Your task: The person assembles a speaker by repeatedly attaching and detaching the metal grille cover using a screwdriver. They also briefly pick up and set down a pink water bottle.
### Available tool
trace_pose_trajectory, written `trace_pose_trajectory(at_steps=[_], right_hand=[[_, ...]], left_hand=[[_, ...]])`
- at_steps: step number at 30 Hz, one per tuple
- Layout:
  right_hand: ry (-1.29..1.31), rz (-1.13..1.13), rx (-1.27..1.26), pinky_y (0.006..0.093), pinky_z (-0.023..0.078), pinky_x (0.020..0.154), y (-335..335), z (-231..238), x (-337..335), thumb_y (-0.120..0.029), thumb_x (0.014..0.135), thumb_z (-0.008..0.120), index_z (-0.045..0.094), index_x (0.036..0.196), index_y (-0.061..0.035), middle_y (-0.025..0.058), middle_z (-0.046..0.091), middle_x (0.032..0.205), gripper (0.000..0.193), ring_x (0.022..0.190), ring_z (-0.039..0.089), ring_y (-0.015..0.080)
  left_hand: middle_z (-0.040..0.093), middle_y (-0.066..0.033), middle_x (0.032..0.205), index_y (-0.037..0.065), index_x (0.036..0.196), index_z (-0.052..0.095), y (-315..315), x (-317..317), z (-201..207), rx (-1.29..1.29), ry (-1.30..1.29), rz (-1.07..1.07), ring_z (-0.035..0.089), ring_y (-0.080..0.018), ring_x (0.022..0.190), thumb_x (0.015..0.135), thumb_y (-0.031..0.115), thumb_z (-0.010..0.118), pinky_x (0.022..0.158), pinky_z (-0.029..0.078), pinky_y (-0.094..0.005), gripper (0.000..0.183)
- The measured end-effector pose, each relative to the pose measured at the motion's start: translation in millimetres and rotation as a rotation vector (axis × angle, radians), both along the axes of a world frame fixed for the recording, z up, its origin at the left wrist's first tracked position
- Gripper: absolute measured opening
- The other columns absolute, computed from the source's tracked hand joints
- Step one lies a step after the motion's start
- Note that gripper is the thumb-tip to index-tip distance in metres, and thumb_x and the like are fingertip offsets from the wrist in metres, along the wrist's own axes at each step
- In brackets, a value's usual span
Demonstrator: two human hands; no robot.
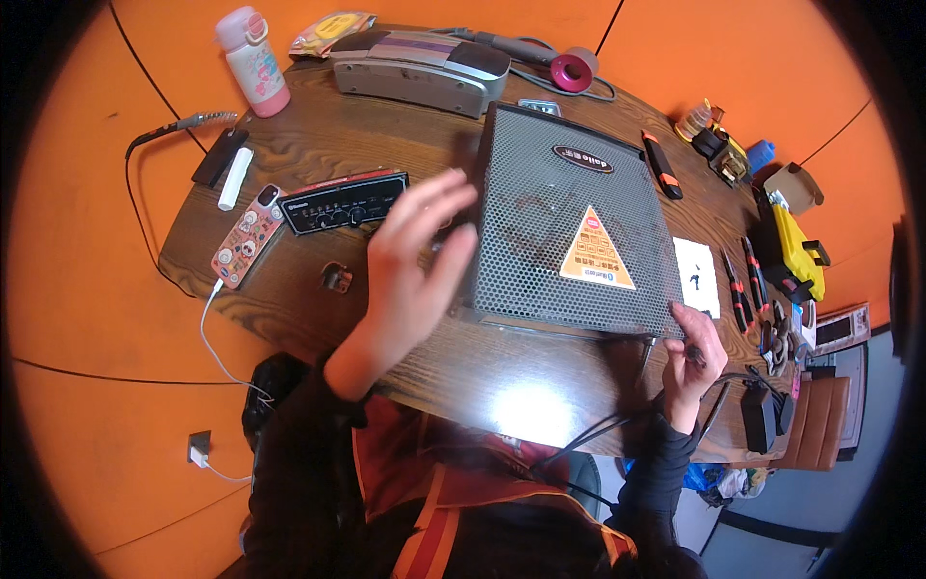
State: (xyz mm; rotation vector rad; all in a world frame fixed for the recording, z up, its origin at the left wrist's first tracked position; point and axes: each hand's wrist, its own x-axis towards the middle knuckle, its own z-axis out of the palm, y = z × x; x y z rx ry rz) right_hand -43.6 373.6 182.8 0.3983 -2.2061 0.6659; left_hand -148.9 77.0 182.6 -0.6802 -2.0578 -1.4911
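A grey speaker box with a perforated metal grille and a triangular orange sticker lies on the wooden table. My left hand hovers at its left edge, fingers spread and blurred, holding nothing. My right hand sits at the box's near right corner, fingers pinched on a small dark tool or screw I cannot make out. A black control panel with knobs lies just left of my left hand. Black cables run from under the box toward me.
A phone on a white cable, a small metal part, a pink bottle, a grey device, a hair dryer, an orange knife, screwdrivers, a yellow tool and power adapters surround the box.
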Motion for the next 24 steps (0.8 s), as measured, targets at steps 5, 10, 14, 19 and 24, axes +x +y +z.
trace_pose_trajectory(at_steps=[5,10,14,19,24], right_hand=[[0.023,0.019,-0.040,0.0239,0.046,0.060,4,-8,-1,-0.028,0.072,0.071,0.064,0.100,-0.0007,0.0139,0.063,0.087,0.040,0.074,0.060,0.0189],[-0.001,0.027,-0.167,0.0265,0.048,0.066,7,-22,-1,-0.027,0.075,0.069,0.063,0.101,0.0002,0.0162,0.063,0.095,0.038,0.084,0.061,0.0220],[-0.119,0.002,-0.200,0.0267,0.049,0.072,7,-29,3,-0.024,0.074,0.071,0.060,0.109,0.0005,0.0186,0.061,0.107,0.043,0.098,0.060,0.0251],[-0.297,-0.131,-0.301,0.0269,0.046,0.084,2,-29,12,-0.008,0.071,0.072,0.051,0.122,0.0002,0.0167,0.059,0.114,0.056,0.104,0.058,0.0225],[-0.143,-0.087,-0.102,0.0244,0.047,0.078,1,-24,6,-0.007,0.069,0.073,0.051,0.122,0.0008,0.0170,0.058,0.116,0.058,0.101,0.060,0.0219]], left_hand=[[0.056,-0.0137,0.114,-0.001,0.105,0.062,12,-32,-14,0.175,-0.215,-0.100,0.059,-0.0189,0.093,0.081,0.017,0.063,0.074,0.048,-0.0264,0.030],[0.055,-0.0133,0.115,-0.003,0.107,0.061,19,-28,-23,0.208,-0.277,-0.132,0.058,-0.0173,0.095,0.081,0.012,0.064,0.077,0.048,-0.0254,0.030],[0.051,-0.0147,0.119,-0.006,0.110,0.058,24,-26,-23,0.337,-0.308,-0.187,0.055,-0.0197,0.103,0.082,0.006,0.061,0.086,0.046,-0.0276,0.030],[0.049,-0.0150,0.121,-0.006,0.113,0.056,24,-27,-23,0.304,-0.322,-0.192,0.054,-0.0206,0.107,0.083,0.004,0.060,0.089,0.045,-0.0284,0.032],[0.048,-0.0151,0.123,-0.007,0.113,0.055,24,-25,-20,0.331,-0.331,-0.197,0.054,-0.0197,0.107,0.083,0.007,0.061,0.088,0.045,-0.0273,0.034]])
